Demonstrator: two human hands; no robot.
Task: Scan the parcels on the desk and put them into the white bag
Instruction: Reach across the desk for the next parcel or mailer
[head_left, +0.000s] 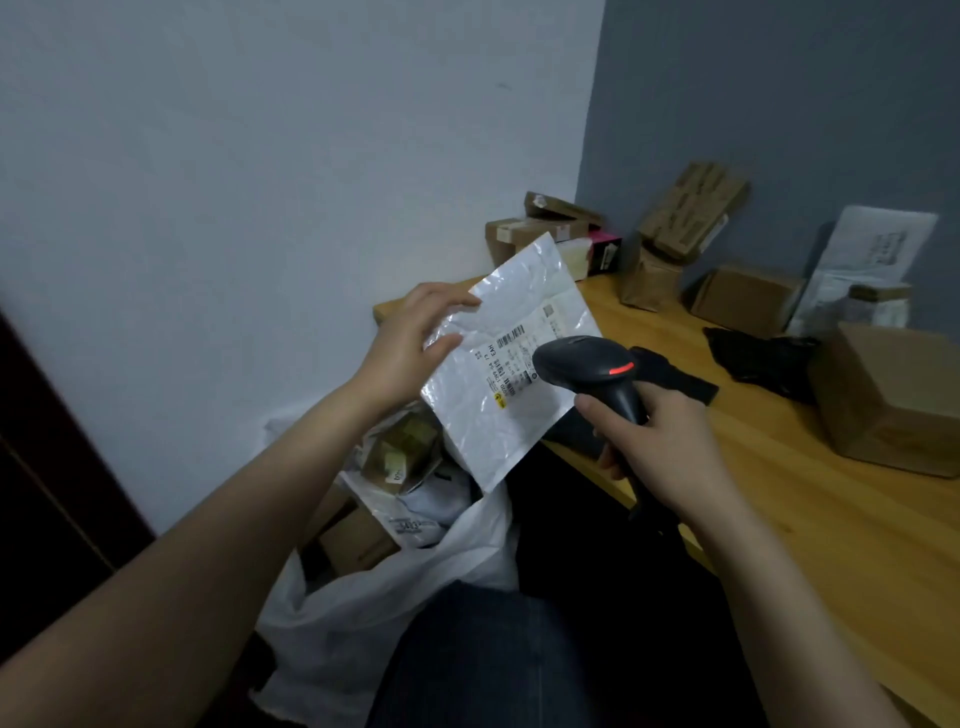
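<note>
Both hands are busy: the left hand (410, 343) pinches a white mailer (511, 358) above the white bag (395, 582), the right hand (660, 441) grips a scanner (587, 364).

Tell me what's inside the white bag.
The bag holds a crumpled brown parcel, a white mailer and a brown box. Anything deeper is hidden by the bag's wall and the envelope in the left hand.
</note>
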